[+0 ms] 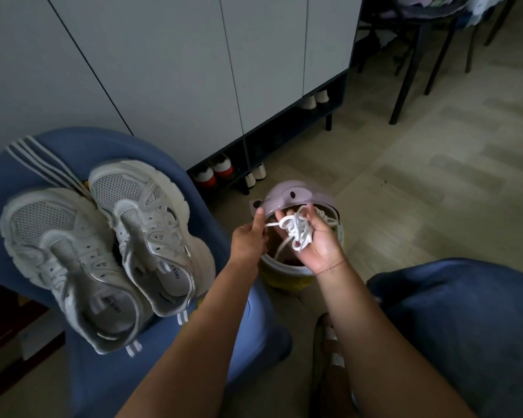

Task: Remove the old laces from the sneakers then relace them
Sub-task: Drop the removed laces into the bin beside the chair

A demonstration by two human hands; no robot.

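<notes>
Laces, white and bunched in a loose tangle, sit in the right hand, which is turned palm up with its fingers curled round the bundle. One strand hangs from the tangle into the bin directly below, and another runs left to the left hand. The bin stands on the floor between the person's knees, with a yellow body and a pale rim. Its lilac lid is tipped up at the far side. The left hand has its thumb straight up against the lid's near left edge and its fingers curled beneath, holding the lid up. Whether those fingers also pinch the strand that reaches them cannot be told.

Both sneakers lie side by side on the left thigh, toes pointing far and openings near, well apart from the hands. The left sneaker lies nearer and the right sneaker a little farther, the two touching along their inner sides. Their eyelets are bare and the tongues are exposed. The blue trousers carry white stripes on the left leg.

Beyond stands a white cabinet with an open low shelf that holds several pairs of shoes. Dark chair legs stand far right on the pale wood-look floor. A sandalled foot rests near the bin.
</notes>
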